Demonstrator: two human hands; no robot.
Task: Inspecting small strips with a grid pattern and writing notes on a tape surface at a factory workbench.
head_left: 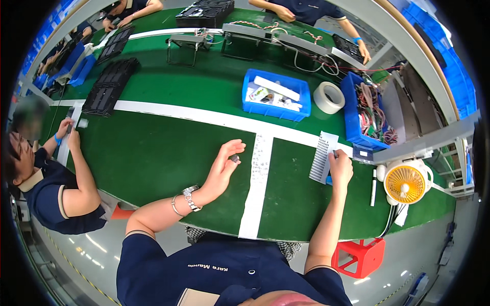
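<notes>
My left hand (219, 166) is raised over the green table, left of a white tape strip, its fingers bent. A small dark piece (235, 158) sits between its thumb and fingers; its kind cannot be made out. On the right, my right hand (341, 169) pinches a small dark thing at the edge of a pale sheet of small dark labels (321, 159). The fingers partly hide that thing. A bit of blue (329, 180) shows under the right hand, beside the sheet's lower end.
Beyond the hands stand a blue bin of white parts (247, 106), a tape roll (329, 98) and a blue bin of cables (352, 118). A marker (373, 187) and yellow fan (405, 186) are at right. Co-workers sit left and across; black panels (109, 86) lie far left.
</notes>
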